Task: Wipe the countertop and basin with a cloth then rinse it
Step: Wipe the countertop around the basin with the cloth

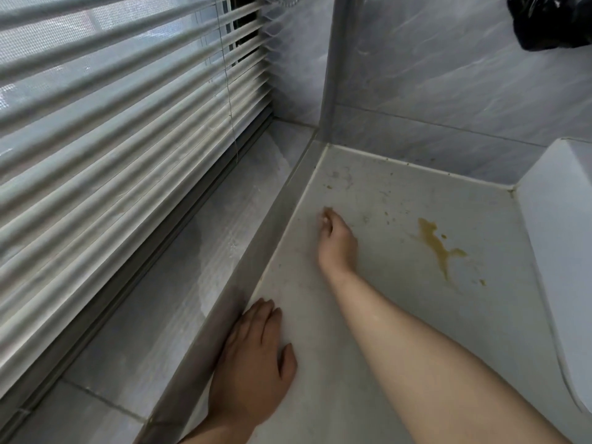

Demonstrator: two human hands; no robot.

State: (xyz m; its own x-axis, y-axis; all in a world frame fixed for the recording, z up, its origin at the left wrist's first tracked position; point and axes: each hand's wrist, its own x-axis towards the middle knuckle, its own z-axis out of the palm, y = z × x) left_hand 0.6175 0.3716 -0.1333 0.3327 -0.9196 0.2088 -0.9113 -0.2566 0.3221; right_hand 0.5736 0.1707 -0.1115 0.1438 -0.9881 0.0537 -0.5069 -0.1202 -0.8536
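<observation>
Reaching toward the far left corner of the white countertop [464, 193], the person's right hand [336, 241] has its fingers curled, tips down on the surface; whether they pinch anything cannot be told. The left hand [256, 360] lies flat at the near left edge, fingers straight and close together, against the raised grey ledge [256, 251]. A yellow-brown stain [437, 245] marks the countertop right of the right hand. Slatted blinds [128, 123] hang at left above a tiled sill [192, 283]; a black bag [551, 20] sits far right.
</observation>
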